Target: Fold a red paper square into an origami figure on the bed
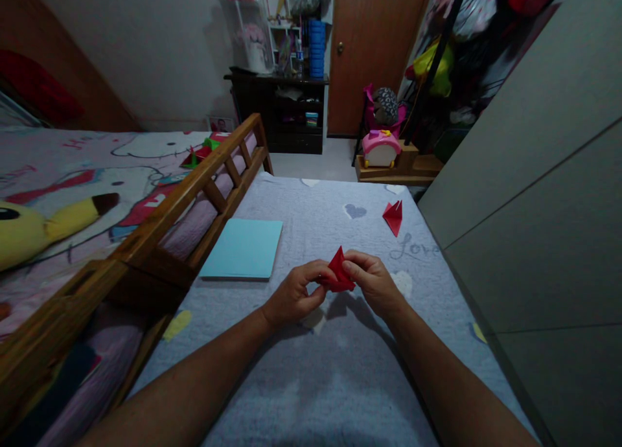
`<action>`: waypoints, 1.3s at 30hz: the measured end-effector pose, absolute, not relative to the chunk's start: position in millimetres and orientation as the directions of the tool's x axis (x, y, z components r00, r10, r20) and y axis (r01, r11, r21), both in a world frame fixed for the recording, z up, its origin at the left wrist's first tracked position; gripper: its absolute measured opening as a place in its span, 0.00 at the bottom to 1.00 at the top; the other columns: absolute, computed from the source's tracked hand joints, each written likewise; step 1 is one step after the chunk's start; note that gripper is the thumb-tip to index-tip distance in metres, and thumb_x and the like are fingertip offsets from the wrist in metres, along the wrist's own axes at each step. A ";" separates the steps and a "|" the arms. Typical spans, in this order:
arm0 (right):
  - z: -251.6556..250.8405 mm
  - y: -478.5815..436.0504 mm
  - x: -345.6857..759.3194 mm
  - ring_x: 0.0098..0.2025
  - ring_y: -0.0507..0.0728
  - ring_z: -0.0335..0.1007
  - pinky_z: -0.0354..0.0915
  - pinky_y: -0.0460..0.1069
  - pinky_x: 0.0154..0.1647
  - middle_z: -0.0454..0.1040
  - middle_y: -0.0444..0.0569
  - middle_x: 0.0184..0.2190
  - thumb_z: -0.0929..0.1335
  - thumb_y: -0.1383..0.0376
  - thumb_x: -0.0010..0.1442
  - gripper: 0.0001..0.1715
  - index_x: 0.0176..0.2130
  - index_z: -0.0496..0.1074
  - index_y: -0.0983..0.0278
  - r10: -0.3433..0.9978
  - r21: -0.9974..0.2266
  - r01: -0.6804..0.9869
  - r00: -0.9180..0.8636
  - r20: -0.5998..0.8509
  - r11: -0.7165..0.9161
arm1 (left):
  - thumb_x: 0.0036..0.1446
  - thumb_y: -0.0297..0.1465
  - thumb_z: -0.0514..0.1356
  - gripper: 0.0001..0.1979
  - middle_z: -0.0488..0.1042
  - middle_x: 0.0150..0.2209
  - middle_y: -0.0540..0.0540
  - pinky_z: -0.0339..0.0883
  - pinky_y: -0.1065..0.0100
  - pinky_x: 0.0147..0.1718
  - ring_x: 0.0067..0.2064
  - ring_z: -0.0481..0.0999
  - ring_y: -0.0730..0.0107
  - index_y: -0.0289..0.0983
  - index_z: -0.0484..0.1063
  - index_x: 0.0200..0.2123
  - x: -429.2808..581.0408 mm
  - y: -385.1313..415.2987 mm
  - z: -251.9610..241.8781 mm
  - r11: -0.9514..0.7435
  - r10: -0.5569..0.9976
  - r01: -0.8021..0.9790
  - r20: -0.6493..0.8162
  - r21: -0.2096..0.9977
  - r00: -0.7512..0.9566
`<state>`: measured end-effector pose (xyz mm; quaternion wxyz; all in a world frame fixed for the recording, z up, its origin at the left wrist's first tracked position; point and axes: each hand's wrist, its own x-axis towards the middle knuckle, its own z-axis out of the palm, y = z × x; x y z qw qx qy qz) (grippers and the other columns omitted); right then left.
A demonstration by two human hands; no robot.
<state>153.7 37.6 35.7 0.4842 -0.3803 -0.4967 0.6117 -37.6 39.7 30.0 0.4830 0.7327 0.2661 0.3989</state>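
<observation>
A piece of folded red paper (341,275) is held between both hands just above the bed, one point of it sticking up. My left hand (297,294) pinches its left corner between thumb and fingers. On the right side, my right hand (373,280) grips it with the thumb in front and the fingers behind. Farther back to the right, a second folded red paper piece (394,218) lies by itself on the sheet. A stack of light blue square paper (243,249) rests to the left of my hands.
A wooden bed rail (194,191) runs along the left, with a patterned bed and a yellow plush toy (29,236) beyond it. At right stands a pale cabinet (529,194). A dark shelf (276,113) and wooden door (376,52) are at the back.
</observation>
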 end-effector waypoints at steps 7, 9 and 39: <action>37.1 34.8 147.3 0.28 0.51 0.63 0.60 0.46 0.30 0.70 0.43 0.26 0.71 0.56 0.57 0.13 0.31 0.78 0.63 0.982 -0.995 -0.082 -0.174 0.077 0.063 | 0.61 0.42 0.58 0.13 0.72 0.30 0.50 0.63 0.70 0.33 0.31 0.69 0.71 0.37 0.69 0.41 -35.5 40.5 26.8 -0.007 0.935 -0.193 0.075 0.981 0.346; 36.1 33.5 145.0 0.28 0.51 0.63 0.60 0.46 0.30 0.69 0.43 0.26 0.71 0.57 0.57 0.12 0.31 0.78 0.63 0.982 -0.995 -0.049 -0.164 0.097 0.090 | 0.59 0.43 0.62 0.17 0.71 0.27 0.52 0.61 0.72 0.28 0.27 0.67 0.73 0.38 0.68 0.43 -34.0 42.4 27.1 0.074 0.928 -0.194 0.003 0.978 0.373; 35.7 25.5 135.6 0.25 0.50 0.63 0.61 0.45 0.27 0.70 0.42 0.23 0.73 0.52 0.54 0.17 0.30 0.72 0.63 0.993 -0.989 -0.143 -0.114 -0.014 -0.030 | 0.49 0.30 0.70 0.16 0.73 0.31 0.53 0.67 0.74 0.33 0.32 0.73 0.75 0.38 0.67 0.39 -31.5 41.5 27.2 0.020 0.949 -0.235 0.055 0.972 0.309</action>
